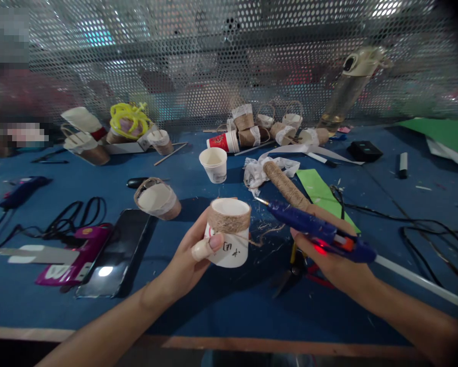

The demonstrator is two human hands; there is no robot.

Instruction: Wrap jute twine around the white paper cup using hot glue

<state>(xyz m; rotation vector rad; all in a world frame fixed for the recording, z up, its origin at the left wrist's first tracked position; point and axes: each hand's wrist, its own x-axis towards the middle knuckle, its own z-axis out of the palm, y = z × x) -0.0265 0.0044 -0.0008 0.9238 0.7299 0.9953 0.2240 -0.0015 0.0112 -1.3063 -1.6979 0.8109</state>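
A white paper cup is held by my left hand, whose thumb wears a beige bandage. Jute twine wraps the cup's upper part, and a loose strand trails off to the right. My right hand grips a blue glue gun with a red light on. Its nozzle points left, above and to the right of the cup, apart from it. A white glue stick sticks out of the gun's rear. Beyond my right hand lies a roll of jute twine. Scissors lie partly hidden beneath that hand.
A twine-covered cup, a plain paper cup and white lace lie ahead. Several decorated cups stand by the perforated metal screen. A phone and purple power strip are at left; cables run at right.
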